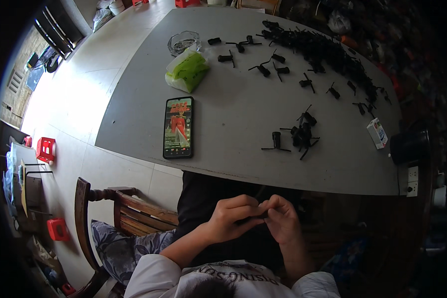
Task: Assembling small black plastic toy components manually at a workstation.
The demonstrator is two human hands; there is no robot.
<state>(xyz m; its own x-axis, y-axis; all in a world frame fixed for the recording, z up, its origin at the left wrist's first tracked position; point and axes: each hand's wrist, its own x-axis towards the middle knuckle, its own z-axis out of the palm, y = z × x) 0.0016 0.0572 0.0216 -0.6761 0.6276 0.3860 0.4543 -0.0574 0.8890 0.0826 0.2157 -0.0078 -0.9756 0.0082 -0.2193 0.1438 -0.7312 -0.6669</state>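
Below the table's front edge, over my lap, my left hand [232, 217] and my right hand [284, 222] meet fingertip to fingertip. Both are closed in a pinch. Something small and dark shows between the fingers, too hidden to name. Nearest to them on the grey table [223, 134] lies a small cluster of black plastic parts [302, 134], each a short cylinder with thin arms. One single black part [276, 140] rests just left of that cluster.
A long heap of black parts [323, 49] covers the far right, with several loose ones before it. A lit phone [178, 128], green-and-white packet [187, 71], glass ashtray [184, 42] and small white box [377, 133] lie on the table. A wooden chair [144, 216] stands left.
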